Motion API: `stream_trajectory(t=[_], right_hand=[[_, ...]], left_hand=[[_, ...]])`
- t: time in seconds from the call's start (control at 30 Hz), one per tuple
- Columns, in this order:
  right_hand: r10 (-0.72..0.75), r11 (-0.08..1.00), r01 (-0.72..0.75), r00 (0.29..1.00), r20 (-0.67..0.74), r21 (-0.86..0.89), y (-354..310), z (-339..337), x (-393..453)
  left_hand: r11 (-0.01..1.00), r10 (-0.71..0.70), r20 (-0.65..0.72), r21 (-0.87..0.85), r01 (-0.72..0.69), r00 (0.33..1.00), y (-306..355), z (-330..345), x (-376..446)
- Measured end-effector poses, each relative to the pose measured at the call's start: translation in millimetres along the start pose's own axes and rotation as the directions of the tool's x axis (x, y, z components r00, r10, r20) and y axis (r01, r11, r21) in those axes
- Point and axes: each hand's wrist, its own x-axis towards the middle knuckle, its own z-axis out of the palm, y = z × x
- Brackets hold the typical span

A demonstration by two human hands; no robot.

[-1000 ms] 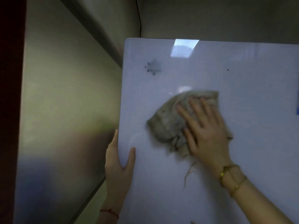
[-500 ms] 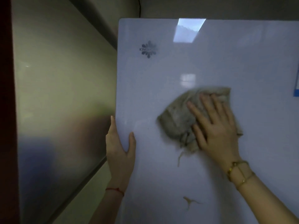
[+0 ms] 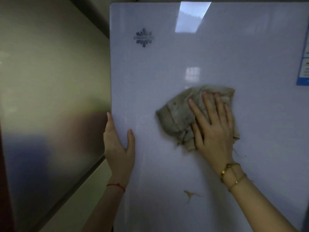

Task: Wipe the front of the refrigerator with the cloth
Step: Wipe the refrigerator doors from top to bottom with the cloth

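The white glossy refrigerator door (image 3: 217, 56) fills the right of the view, with a grey flower logo (image 3: 143, 38) near its upper left. A crumpled beige cloth (image 3: 177, 113) lies flat against the door at mid height. My right hand (image 3: 212, 129) presses the cloth onto the door with straight, spread fingers. My left hand (image 3: 118, 148) holds the door's left edge, thumb on the front and fingers along the side. A small brown smear (image 3: 189, 195) marks the door below the cloth.
A brushed metal panel (image 3: 50, 97) stands to the left of the refrigerator, with a pale wall strip below it. A blue label (image 3: 303, 71) sits at the door's right edge. Light reflections show on the upper door.
My right hand has slid the cloth down and to the right, away from the logo. The view has dropped, bringing the brown smear into sight. My left hand stays on the edge.
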Motion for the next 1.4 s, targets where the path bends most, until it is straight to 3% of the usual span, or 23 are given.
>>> stream_trajectory(t=[0.07, 0.23, 0.3, 0.47, 0.53, 0.63, 0.7, 0.77, 0.9, 0.97, 1.13, 1.2, 1.4], right_hand=[[0.100, 0.995, -0.100, 0.995, -0.031, -0.011, -13.2, 2.3, 4.9], [-0.201, 0.978, 0.206, 0.969, 0.145, -0.022, -30.6, 10.0, -72.1], [-0.218, 0.974, 0.223, 0.964, 0.150, -0.023, -21.1, 6.7, -72.1], [0.134, 0.990, -0.134, 0.991, -0.013, -0.043, -19.7, 6.5, -14.9], [0.123, 0.990, -0.123, 0.992, 0.003, -0.064, -34.3, 10.3, -25.4], [-0.033, 0.995, 0.046, 0.989, 0.142, -0.092, -46.9, 14.2, -85.9], [-0.058, 0.990, 0.082, 0.978, 0.202, -0.111, -38.7, 9.6, -117.9], [0.004, 0.993, 0.020, 0.980, 0.201, -0.115, -23.0, 3.3, -120.8], [0.222, 0.972, -0.218, 0.974, 0.046, -0.083, -2.0, -1.7, -62.7], [0.246, 0.967, -0.243, 0.969, 0.034, -0.077, -8.0, 0.2, -53.0], [-0.105, 0.988, 0.127, 0.969, 0.224, -0.085, -28.8, 8.0, -131.4], [-0.150, 0.982, 0.171, 0.962, 0.228, -0.078, -21.4, 5.3, -131.6], [0.103, 0.993, -0.101, 0.994, 0.040, -0.056, -15.9, 5.9, -49.3]], left_hand=[[1.000, 0.011, 0.007, 0.003, -0.011, 1.000, -0.1, -0.4, 0.2], [1.000, 0.020, 0.046, -0.013, -0.019, 0.999, -3.3, -5.4, 0.8], [0.999, 0.021, 0.064, -0.036, -0.018, 0.998, -5.6, -8.7, -0.9], [0.998, 0.018, 0.076, -0.064, -0.013, 0.997, -7.1, -11.1, -15.9], [0.999, 0.044, 0.080, -0.035, -0.041, 0.996, -8.2, -11.9, -21.2], [0.996, 0.082, 0.101, 0.010, -0.084, 0.992, -11.3, -13.5, -25.1], [0.995, 0.093, 0.105, 0.012, -0.094, 0.990, -12.6, -14.6, -27.1], [0.996, 0.084, 0.101, 0.009, -0.085, 0.991, -12.9, -14.4, -28.5], [0.997, 0.071, 0.091, 0.026, -0.074, 0.993, -13.6, -12.1, -28.4], [0.998, 0.059, 0.092, 0.030, -0.062, 0.994, -14.0, -11.6, -29.3], [0.995, 0.069, 0.087, 0.067, -0.075, 0.994, -17.4, -10.5, -29.5], [0.994, 0.069, 0.084, 0.074, -0.076, 0.994, -18.3, -10.4, -30.1], [0.995, 0.067, 0.091, 0.064, -0.073, 0.994, -15.9, -12.1, -28.7]])
